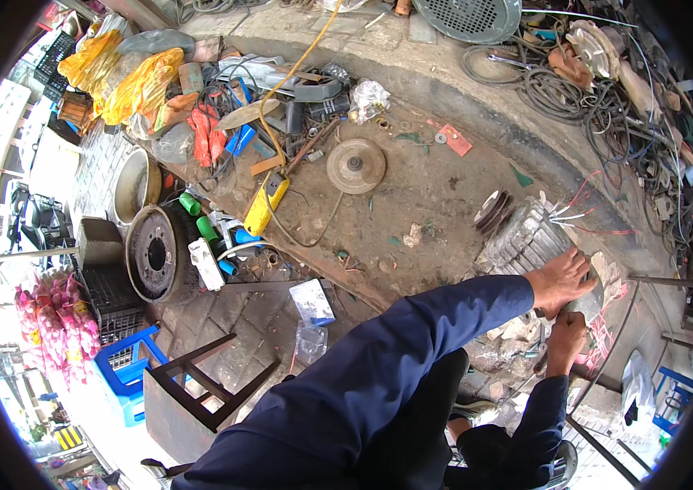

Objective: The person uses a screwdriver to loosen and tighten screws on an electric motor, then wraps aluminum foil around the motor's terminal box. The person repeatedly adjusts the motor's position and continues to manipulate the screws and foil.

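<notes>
A grey ribbed electric motor body (518,241) lies at the right, with loose red and white wires (575,214) from its far end and a dark grooved pulley (494,212) at its far left side. My left hand (561,278) grips the motor's near end, fingers curled over it. Just below, my right hand (567,343) is closed low at that end, on something I cannot make out. Pink-red wire scraps (596,333) and pale rubble lie beside the hands.
A round metal disc (363,167), yellow power strip (261,212), rusty wheel rim (139,253), piled bags (138,94) and cable coils (543,94) surround the work spot. A blue stool (122,388) and dark metal-legged stool (191,367) stand lower left. A step edge (444,82) curves behind.
</notes>
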`<state>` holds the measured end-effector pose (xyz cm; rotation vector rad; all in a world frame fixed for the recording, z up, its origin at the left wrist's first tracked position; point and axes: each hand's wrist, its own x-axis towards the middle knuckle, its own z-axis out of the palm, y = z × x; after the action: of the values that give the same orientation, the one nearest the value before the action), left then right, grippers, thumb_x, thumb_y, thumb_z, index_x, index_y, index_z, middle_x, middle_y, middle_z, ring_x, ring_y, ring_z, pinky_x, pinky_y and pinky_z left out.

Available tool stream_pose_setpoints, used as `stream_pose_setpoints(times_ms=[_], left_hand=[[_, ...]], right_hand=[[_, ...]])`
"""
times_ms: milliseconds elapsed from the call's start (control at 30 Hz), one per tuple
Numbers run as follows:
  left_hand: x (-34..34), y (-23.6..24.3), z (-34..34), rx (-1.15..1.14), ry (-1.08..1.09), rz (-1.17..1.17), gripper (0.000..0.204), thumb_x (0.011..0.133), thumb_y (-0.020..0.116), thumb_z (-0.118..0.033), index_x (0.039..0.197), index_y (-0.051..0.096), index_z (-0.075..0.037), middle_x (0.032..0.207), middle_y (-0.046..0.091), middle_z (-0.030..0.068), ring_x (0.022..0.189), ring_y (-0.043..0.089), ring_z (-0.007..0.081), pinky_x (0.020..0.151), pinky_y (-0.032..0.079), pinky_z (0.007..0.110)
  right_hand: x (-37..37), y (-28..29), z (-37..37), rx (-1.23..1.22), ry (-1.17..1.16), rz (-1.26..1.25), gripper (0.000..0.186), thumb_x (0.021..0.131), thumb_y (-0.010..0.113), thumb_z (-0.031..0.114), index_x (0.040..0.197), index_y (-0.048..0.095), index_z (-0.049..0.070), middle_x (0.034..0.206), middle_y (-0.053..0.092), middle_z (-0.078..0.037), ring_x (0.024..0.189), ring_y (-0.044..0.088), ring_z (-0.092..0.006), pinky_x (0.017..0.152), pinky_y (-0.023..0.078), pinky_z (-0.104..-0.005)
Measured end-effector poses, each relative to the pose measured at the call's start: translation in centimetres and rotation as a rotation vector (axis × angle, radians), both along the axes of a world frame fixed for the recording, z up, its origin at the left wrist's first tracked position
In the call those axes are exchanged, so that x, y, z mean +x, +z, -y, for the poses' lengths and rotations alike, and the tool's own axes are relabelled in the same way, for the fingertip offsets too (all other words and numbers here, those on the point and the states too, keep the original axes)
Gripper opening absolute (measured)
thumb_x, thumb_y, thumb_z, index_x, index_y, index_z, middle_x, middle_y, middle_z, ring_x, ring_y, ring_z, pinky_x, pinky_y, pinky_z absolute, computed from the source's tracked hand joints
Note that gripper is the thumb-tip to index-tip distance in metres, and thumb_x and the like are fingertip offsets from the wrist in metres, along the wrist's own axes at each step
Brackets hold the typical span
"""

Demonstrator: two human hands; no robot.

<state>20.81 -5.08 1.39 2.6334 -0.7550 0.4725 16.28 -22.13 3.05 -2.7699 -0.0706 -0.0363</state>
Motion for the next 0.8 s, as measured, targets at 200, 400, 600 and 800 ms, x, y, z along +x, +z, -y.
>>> stream_pose_setpoints(times_ms=[200, 400, 600, 800], left_hand=[[-0.2, 0.1, 0.0, -0.006, 0.015, 0.012, 0.106, 0.056, 0.084, -0.047, 0.149, 0.054, -0.007, 0.134, 0.060, 0.0226, 0.126, 0.057, 0.0356, 0.113, 0.036, 0.054], [0.0, -0.3, 0.3, 0.013, 0.037, 0.045, 0.107, 0.055, 0.086, -0.048, 0.149, 0.054, -0.008, 0.135, 0.060, 0.0226, 0.125, 0.057, 0.0355, 0.113, 0.037, 0.054], [0.0, -0.1, 0.2, 0.016, 0.018, 0.003, 0.113, 0.052, 0.091, -0.053, 0.149, 0.054, -0.008, 0.138, 0.059, 0.0225, 0.127, 0.057, 0.0356, 0.114, 0.037, 0.055], [0.1, 0.1, 0.1, 0.009, 0.019, 0.004, 0.108, 0.056, 0.088, -0.049, 0.149, 0.054, -0.008, 0.137, 0.060, 0.0221, 0.127, 0.058, 0.0349, 0.115, 0.037, 0.055]], right_hand=[[-0.2, 0.4, 0.4, 0.053, 0.030, -0.021, 0.030, 0.100, 0.063, 0.025, 0.092, 0.067, -0.003, 0.088, 0.072, -0.029, 0.086, 0.068, -0.0503, 0.077, 0.049, -0.0575], [1.1, -1.3, 1.6, 0.067, -0.054, -0.171, 0.038, 0.103, 0.058, 0.030, 0.095, 0.071, -0.005, 0.093, 0.071, -0.033, 0.088, 0.066, -0.0544, 0.079, 0.049, -0.0599], [-0.1, 0.6, -0.2, -0.061, -0.020, -0.057, 0.024, 0.099, 0.064, 0.022, 0.094, 0.070, -0.001, 0.089, 0.074, -0.026, 0.085, 0.070, -0.0481, 0.077, 0.052, -0.0558], [0.3, 1.2, -0.4, 0.067, -0.080, -0.190, 0.035, 0.101, 0.060, 0.028, 0.088, 0.068, -0.003, 0.085, 0.074, -0.024, 0.078, 0.071, -0.0434, 0.071, 0.052, -0.0534]])
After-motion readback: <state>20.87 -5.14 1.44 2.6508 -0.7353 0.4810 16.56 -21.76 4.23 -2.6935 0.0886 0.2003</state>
